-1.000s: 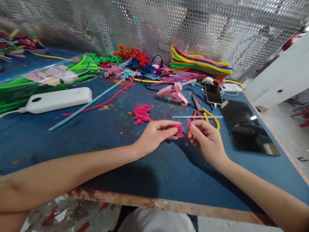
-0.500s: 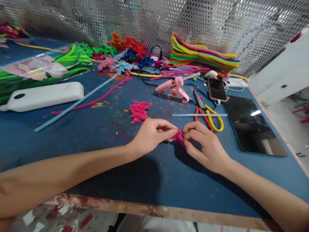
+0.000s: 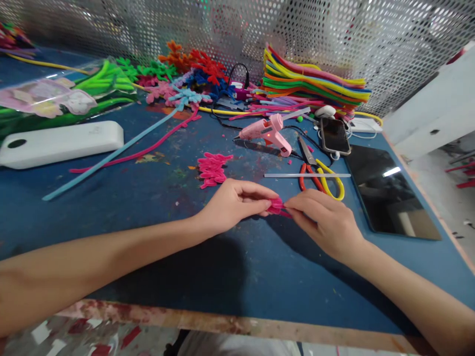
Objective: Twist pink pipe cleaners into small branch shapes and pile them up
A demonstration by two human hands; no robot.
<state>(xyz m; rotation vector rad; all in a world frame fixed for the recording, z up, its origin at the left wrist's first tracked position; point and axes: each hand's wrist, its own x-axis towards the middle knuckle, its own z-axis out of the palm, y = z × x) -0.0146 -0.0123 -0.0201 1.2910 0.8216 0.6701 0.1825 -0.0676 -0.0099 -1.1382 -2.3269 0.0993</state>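
Observation:
Both of my hands meet over the middle of the blue table [image 3: 111,207]. My left hand [image 3: 233,205] pinches a small bent pink pipe cleaner piece [image 3: 276,206] from the left. My right hand [image 3: 326,225] pinches the same piece from the right, fingers pressed together on it. Most of the piece is hidden between my fingertips. A small pile of similar pink pipe cleaner pieces [image 3: 212,169] lies on the table just beyond my left hand.
A pink glue gun [image 3: 267,132], red-and-yellow scissors [image 3: 319,174] and a clear glue stick [image 3: 306,175] lie behind my hands. A phone [image 3: 334,136] and dark tablet [image 3: 389,198] sit right. Stacked coloured pipe cleaners [image 3: 311,89], a white power strip [image 3: 61,143] and a perforated screen [image 3: 334,34] stand further back.
My right hand's fingers have closed down onto the pink piece, whose free end no longer sticks up. The view has tilted slightly downward.

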